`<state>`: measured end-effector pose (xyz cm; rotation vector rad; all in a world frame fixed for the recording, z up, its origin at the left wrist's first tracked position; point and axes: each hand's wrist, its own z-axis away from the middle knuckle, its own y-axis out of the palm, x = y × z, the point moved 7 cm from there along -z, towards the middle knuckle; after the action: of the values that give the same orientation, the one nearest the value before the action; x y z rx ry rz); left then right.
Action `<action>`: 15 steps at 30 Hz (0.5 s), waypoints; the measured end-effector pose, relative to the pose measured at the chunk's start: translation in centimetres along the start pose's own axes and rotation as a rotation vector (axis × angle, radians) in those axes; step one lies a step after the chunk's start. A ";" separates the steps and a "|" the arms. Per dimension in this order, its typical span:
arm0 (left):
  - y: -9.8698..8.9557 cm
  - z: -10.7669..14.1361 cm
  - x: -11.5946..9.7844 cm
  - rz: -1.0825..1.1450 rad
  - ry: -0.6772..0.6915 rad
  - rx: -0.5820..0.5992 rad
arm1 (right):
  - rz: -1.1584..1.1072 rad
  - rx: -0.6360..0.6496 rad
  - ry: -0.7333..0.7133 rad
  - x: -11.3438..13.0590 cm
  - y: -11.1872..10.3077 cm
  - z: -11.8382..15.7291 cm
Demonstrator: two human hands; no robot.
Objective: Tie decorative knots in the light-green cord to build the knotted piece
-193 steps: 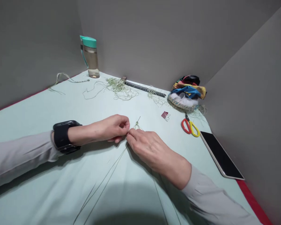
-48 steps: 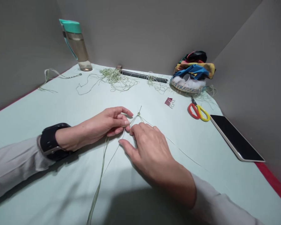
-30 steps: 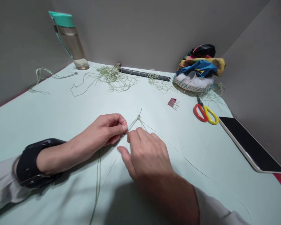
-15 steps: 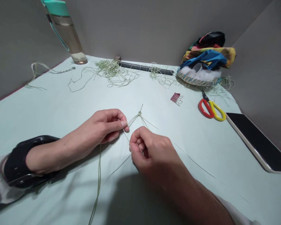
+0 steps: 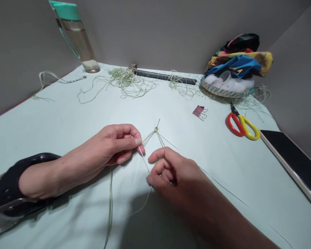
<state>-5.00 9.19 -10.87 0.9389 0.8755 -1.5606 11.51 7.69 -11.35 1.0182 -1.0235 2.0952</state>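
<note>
Thin green cords meet at a small knot (image 5: 156,129) on the pale tabletop, with a short end sticking up from it. My left hand (image 5: 121,143) pinches cords left of the knot between thumb and forefinger. Below that hand, a bundle of green cords (image 5: 110,207) trails toward the near edge. My right hand (image 5: 171,171) is closed on a single pale cord (image 5: 144,159) that runs taut from the left fingertips. The loose tail of this cord hangs below the right thumb. More strands leave the knot to the right, passing partly behind my right hand.
At the back stand a water bottle (image 5: 79,41), a heap of tangled cord (image 5: 121,76), a hammer (image 5: 166,76) and a basket (image 5: 223,90) of colourful cloth. To the right lie a binder clip (image 5: 198,111), scissors (image 5: 242,125) and a phone (image 5: 290,162).
My right hand has drawn slightly down and away from the left, with its forefinger lifting off the thumb. More cord shows between the hands. The view has shifted a little.
</note>
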 end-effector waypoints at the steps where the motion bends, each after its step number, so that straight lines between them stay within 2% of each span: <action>1: 0.0 0.0 0.0 0.000 -0.007 -0.001 | -0.007 0.014 0.005 -0.1 0.1 0.1; 8: -0.1 0.3 0.0 -0.051 -0.011 -0.004 | -0.001 0.194 0.065 -0.7 0.5 0.7; 15: -0.4 0.6 0.1 -0.171 -0.089 -0.029 | 0.018 0.253 0.020 -0.2 0.7 0.7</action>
<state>-5.50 8.69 -10.74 0.7836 0.9323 -1.7172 11.39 6.69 -11.49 1.1093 -0.7727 2.2866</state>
